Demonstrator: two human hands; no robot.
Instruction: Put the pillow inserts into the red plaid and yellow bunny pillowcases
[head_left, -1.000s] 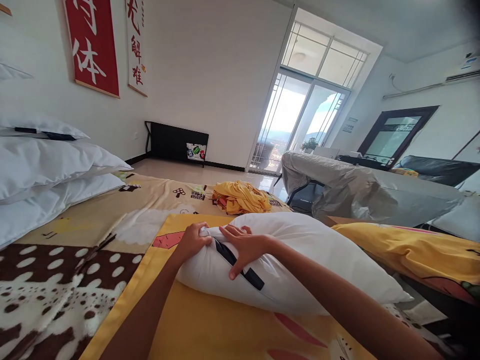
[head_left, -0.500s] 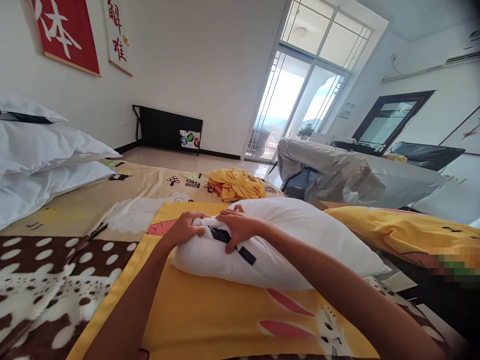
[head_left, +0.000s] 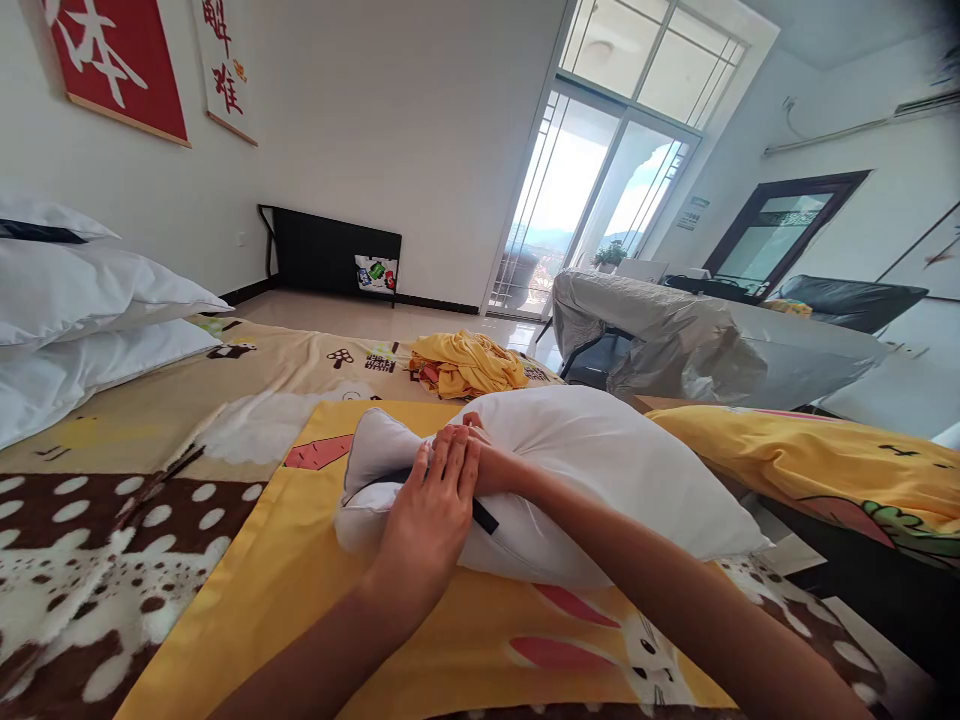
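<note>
A plump white pillow [head_left: 615, 470] with a dark strip along its side lies on a yellow pillowcase [head_left: 247, 560] printed with a rabbit. My right hand [head_left: 491, 468] grips the pillow near its left end, where the white fabric is drawn in. Part of its fingers is hidden behind my left hand [head_left: 435, 505]. The left hand lies over the gathered spot, fingers stretched out side by side and touching the right hand. Its thumb is out of sight. Left of both hands, the pillow's end bulges upward.
Stacked white pillows [head_left: 97, 300] stand at the left on a patterned blanket [head_left: 217, 360]. A crumpled yellow cloth [head_left: 469, 365] lies beyond the pillow, and a yellow-covered pillow [head_left: 810, 450] is at the right. Plastic-covered furniture [head_left: 712, 330] stands behind.
My left hand has let go of the pillow's left end and moved right, onto the spot beside my right hand. The freed end has puffed up. My right hand stays on the pillow.
</note>
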